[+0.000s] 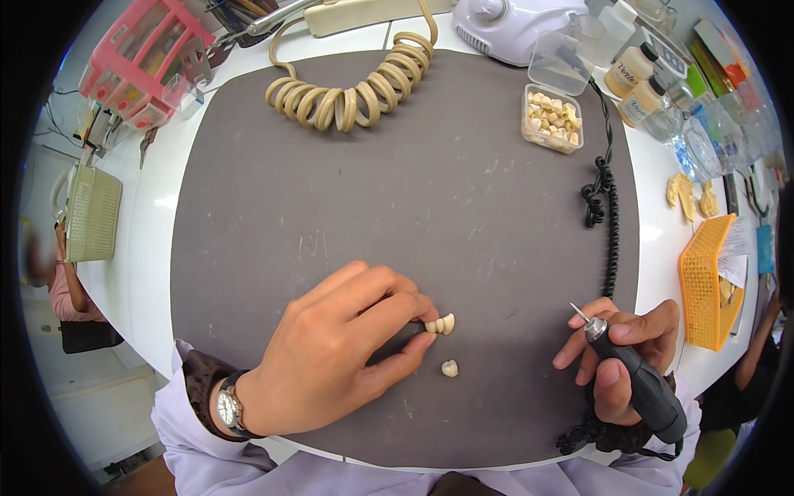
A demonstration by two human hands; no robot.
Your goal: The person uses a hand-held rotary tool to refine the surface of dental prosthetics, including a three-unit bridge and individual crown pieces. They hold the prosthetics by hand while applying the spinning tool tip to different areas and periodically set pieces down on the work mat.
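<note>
My left hand [331, 339] pinches the short row of cream tooth-shaped pieces [444, 325] by one end over the flat grey mat [372, 215]; my right hand [653, 325] grips the black cylindrical handpiece [638, 382], its slim metal tip [579, 312] well apart. I'd best pinch firmly, fingertips clear of that tip.

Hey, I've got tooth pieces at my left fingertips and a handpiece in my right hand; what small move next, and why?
I'd probably lift the tooth-coloured row slightly off the grey mat with your left hand: its fingertips hold one end, while the black handpiece in your right hand has its tip well clear. The single tooth piece lies apart, untouched.
</note>
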